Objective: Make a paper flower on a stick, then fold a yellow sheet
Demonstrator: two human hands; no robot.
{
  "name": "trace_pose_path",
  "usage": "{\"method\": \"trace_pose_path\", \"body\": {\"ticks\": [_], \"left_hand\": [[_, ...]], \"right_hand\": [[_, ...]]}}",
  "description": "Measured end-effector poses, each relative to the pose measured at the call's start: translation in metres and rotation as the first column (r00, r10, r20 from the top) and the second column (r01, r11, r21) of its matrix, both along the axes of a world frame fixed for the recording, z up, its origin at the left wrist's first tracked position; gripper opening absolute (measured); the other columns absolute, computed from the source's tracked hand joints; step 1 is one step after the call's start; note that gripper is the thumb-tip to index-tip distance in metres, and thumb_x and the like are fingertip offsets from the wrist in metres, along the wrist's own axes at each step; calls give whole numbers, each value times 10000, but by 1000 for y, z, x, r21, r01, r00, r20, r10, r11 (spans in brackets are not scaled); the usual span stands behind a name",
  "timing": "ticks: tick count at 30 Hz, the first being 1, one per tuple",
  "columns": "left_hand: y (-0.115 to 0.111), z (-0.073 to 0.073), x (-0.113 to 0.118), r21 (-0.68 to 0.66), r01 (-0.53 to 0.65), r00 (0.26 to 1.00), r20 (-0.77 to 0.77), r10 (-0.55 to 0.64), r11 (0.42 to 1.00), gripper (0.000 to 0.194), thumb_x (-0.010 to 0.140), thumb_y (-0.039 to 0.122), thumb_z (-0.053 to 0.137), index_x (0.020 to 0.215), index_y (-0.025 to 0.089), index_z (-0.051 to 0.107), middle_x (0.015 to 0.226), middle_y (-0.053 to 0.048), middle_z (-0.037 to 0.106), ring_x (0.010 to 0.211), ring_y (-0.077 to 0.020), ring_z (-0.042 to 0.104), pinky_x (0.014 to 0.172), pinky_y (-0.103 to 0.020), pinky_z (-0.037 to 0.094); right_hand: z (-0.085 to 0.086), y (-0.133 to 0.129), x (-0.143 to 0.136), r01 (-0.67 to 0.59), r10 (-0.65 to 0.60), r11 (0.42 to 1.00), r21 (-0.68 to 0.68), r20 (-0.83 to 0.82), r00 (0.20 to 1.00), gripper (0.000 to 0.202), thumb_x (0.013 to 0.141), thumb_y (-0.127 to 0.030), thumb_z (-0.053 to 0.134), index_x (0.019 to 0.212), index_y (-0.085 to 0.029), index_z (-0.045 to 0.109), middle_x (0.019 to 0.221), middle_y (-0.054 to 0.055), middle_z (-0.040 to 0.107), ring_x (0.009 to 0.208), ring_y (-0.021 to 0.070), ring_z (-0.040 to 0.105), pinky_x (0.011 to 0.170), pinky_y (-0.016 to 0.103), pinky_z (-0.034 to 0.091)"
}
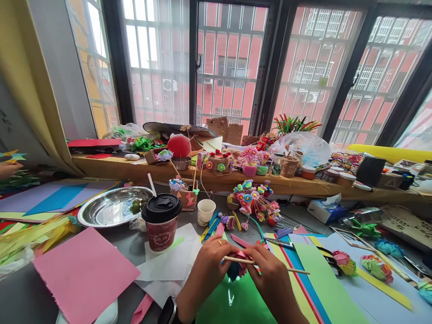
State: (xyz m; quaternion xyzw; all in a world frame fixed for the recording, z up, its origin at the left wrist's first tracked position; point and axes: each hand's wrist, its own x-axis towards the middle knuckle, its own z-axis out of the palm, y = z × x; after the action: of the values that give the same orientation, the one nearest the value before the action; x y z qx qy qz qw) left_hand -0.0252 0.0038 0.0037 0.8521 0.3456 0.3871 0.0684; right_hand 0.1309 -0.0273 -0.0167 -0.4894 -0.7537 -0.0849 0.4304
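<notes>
My left hand (213, 257) is closed around a folded paper flower (241, 269) in pink and dark blue, partly hidden by my fingers. My right hand (269, 266) is closed on a thin wooden stick (240, 260), with its fingertips also at the flower. The stick lies across the flower, one end by my left thumb and the other poking out right of my right hand. Beneath both hands is a shiny green surface (231, 300). Pink paper strips (238, 240) lie just beyond them.
On the left are a pink paper sheet (87, 274), a steel plate (97, 209) and a lidded cup (162, 229) with a straw. A paper cup (205, 212) and crocheted flowers (251, 198) stand ahead. Scissors (280, 243) and coloured sheets (324, 279) lie right. Another person's hand (9, 169) shows far left.
</notes>
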Motion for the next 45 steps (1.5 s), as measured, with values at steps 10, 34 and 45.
{"method": "trace_pose_path", "body": {"ticks": [10, 34, 45], "left_hand": [[0, -2, 0, 82, -2, 1000, -7, 3, 997, 163, 751, 126, 491, 766, 198, 636, 672, -8, 649, 658, -146, 598, 814, -368, 443], [-3, 2, 3, 130, -37, 999, -13, 39, 991, 141, 734, 88, 497, 753, 188, 594, 682, -3, 650, 630, -150, 592, 749, -348, 452], [-3, -1, 4, 18, -57, 998, 14, 56, 998, 162, 738, 115, 482, 779, 189, 620, 734, -34, 650, 711, -177, 590, 660, -292, 468]], "right_hand": [[1, 1, -1, -5, 5, 1000, 21, 14, 1000, 344, 882, -346, 299, 808, -212, 608, 733, 34, 623, 657, 157, 594, 553, 239, 438], [12, -2, 1, -66, 48, 987, 148, 122, 991, 269, 841, -208, 370, 830, -180, 637, 761, 68, 646, 642, 145, 615, 551, 223, 500], [12, -2, 0, -44, 23, 990, 137, 148, 989, 275, 834, -186, 366, 865, -201, 639, 771, 62, 643, 662, 153, 614, 536, 230, 492]]}}
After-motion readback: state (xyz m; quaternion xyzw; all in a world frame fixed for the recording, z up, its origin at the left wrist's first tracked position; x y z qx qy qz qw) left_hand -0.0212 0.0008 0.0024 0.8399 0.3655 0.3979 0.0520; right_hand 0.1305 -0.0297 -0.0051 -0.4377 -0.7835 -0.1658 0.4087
